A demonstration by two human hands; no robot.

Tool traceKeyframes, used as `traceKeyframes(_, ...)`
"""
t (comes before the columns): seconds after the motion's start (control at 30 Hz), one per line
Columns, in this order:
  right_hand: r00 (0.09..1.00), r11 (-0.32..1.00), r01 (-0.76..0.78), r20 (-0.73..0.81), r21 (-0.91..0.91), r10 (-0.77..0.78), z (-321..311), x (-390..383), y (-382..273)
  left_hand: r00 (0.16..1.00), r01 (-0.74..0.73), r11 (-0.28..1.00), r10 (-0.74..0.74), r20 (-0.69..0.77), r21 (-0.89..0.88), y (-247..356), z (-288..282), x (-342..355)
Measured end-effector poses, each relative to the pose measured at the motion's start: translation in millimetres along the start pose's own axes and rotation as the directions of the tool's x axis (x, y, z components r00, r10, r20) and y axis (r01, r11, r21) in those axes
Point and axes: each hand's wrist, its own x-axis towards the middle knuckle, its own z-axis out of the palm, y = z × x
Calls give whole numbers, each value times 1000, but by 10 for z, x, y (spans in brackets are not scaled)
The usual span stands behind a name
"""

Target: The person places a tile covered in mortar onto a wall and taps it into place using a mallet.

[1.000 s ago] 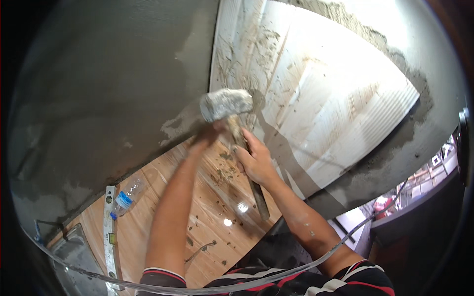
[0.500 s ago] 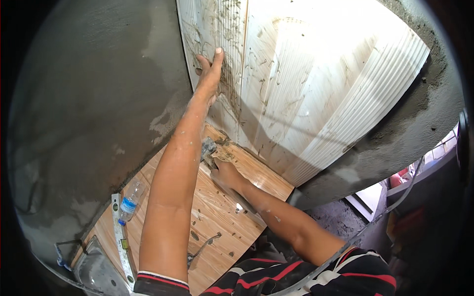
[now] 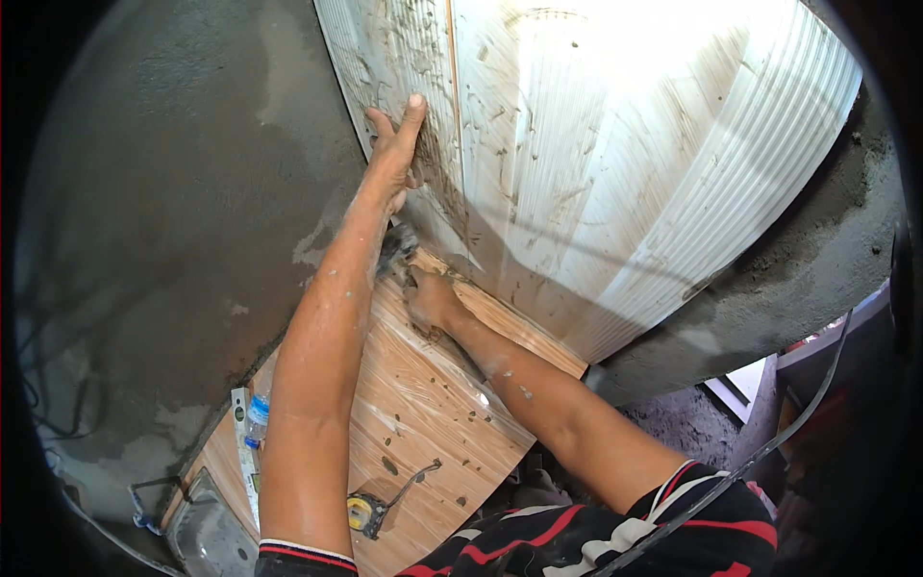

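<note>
My left hand [image 3: 392, 159] reaches up to the mud-smeared white wall tiles [image 3: 577, 173], near their left edge by the corner. Its thumb points up and the fingers are spread, with nothing held. Lower down, my right hand [image 3: 432, 298] is closed on a short-handled tool [image 3: 396, 252]. The tool's grey head is blurred at the inner corner, where the tiles meet the wood-patterned counter [image 3: 433, 385]; its exact kind cannot be made out. My left forearm covers part of the counter.
On the counter lie a yellow-and-black tape measure [image 3: 365, 514], a spirit level [image 3: 245, 452] and a plastic bottle [image 3: 258, 413], partly behind my left arm. A metal sink [image 3: 216, 534] is at lower left. Bare grey cement wall [image 3: 183, 221] rises on the left. A cable [image 3: 812, 409] crosses the right side.
My right hand has moved the tool up and left, closer to the corner. My left hand stays at the tiles. The view has shifted, and the tape measure's body now shows.
</note>
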Motion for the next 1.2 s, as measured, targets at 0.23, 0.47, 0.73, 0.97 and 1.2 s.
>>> traceKeyframes(0.23, 992, 998, 52, -114, -32, -56, -114, 37, 2, 1000, -17, 1000, 17, -8, 1, 54, 131, 44)
traceKeyframes(0.47, 935, 888, 353, -85, 295, -344, -86, 36, -913, 977, -78, 997, 74, -200, -16, -49, 39, -55)
traceKeyframes(0.73, 856, 905, 269, -349, -328, -381, -78, 656, -1022, 968, -102, 984, 132, -215, 146, 76, 438, -127)
traceKeyframes(0.97, 856, 935, 221, -405, -275, -322, -281, 802, -1194, 973, -100, 980, 132, -187, 172, 131, 448, -161)
traceKeyframes(1.2, 857, 926, 337, -352, -171, -377, -284, 834, -855, 967, -152, 977, 179, -181, 151, 89, 478, -97)
